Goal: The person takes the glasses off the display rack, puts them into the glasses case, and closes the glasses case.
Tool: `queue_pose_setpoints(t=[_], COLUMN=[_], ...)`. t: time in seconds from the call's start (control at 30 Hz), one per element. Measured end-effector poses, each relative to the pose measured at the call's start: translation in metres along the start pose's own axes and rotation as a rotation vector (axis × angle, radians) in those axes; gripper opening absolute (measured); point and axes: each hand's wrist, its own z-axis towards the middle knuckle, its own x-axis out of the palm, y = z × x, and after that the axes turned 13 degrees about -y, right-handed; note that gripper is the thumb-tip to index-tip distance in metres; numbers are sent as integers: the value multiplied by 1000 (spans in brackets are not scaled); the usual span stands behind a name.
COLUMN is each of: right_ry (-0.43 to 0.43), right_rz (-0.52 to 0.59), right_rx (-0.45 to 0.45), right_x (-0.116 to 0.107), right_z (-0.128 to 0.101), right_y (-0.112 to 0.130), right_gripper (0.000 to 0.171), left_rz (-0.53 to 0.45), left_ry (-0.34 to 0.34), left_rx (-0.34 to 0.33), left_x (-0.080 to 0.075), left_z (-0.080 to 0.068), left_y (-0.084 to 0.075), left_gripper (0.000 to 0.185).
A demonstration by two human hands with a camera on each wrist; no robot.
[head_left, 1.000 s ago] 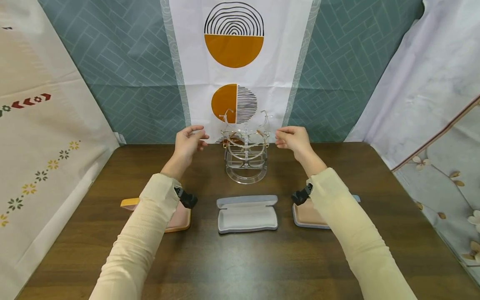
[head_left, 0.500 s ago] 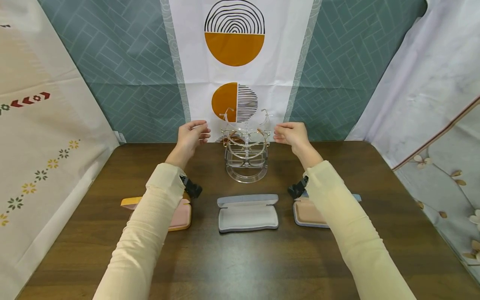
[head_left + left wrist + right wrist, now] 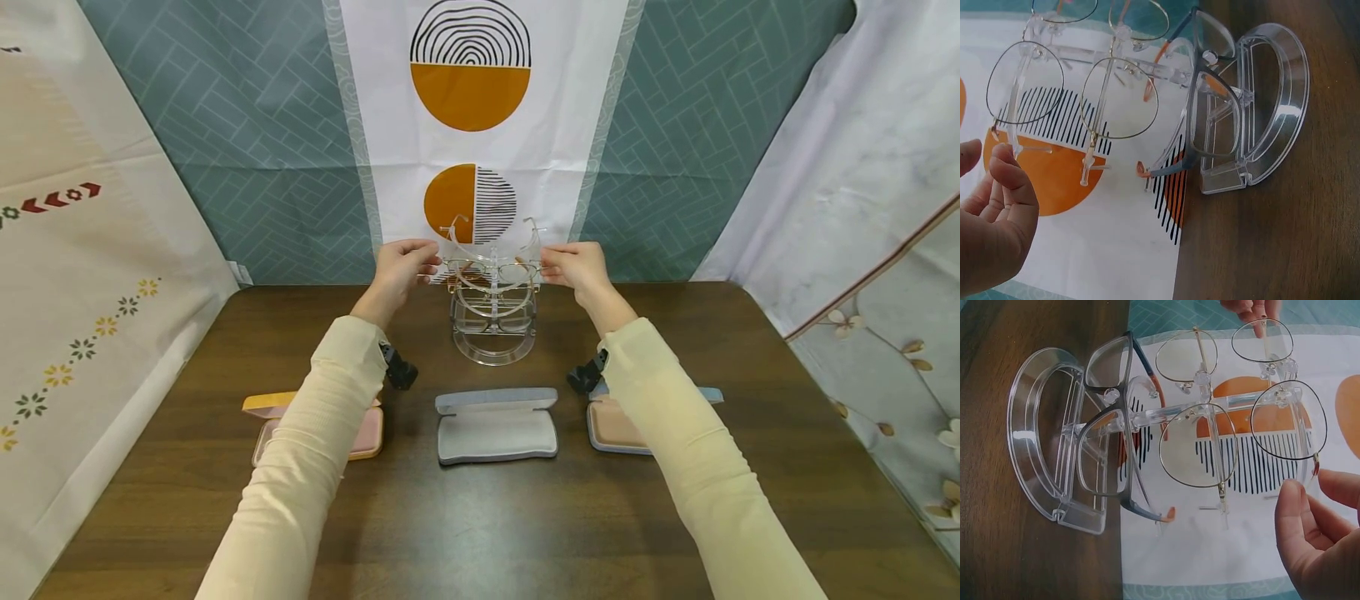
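Observation:
A clear eyeglass stand (image 3: 493, 357) at the back of the table bears three pairs of glasses. At the top are thin round wire-rimmed glasses (image 3: 1288, 422). Below them hang gold-rimmed glasses (image 3: 1199, 447), and lowest are dark-framed glasses (image 3: 1192, 106) with orange temple tips. My left hand (image 3: 401, 271) is beside the top pair's left end, its thumb and index finger apart near the hinge. On the other side my right hand (image 3: 576, 271) reaches the top pair's right end, thumb and index finger parted around the hinge area. Neither hand plainly grips the frame.
Three lidded glasses cases lie with their lids up on the wooden table (image 3: 487, 533): a yellow one (image 3: 367, 433) with pink lining at left, a grey one (image 3: 497, 437) in the middle, a blue one (image 3: 618, 425) with tan lining at right. Patterned cloth (image 3: 270, 167) hangs behind.
Both hands have moved inward toward the top glasses, the left hand rightward and the right hand slightly leftward. The stand and the cases stay in place.

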Motion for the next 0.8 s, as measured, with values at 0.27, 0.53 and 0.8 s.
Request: queue_pose_setpoints(t=[0.27, 0.53, 0.8], right_ry=[20, 21, 3], right_rz=[-39, -51, -27], right_rx=[12, 4, -25], right_x=[2, 4, 3], right_z=[-1, -3, -5], right_y=[1, 0, 4], right_gripper=[33, 32, 30], left_rz=[90, 70, 40], left_ry=[21, 23, 11], left_rx=[62, 64, 80], left_x=[9, 11, 11], left_z=[-1, -3, -7], left_y=[2, 3, 0], left_gripper=[29, 30, 26])
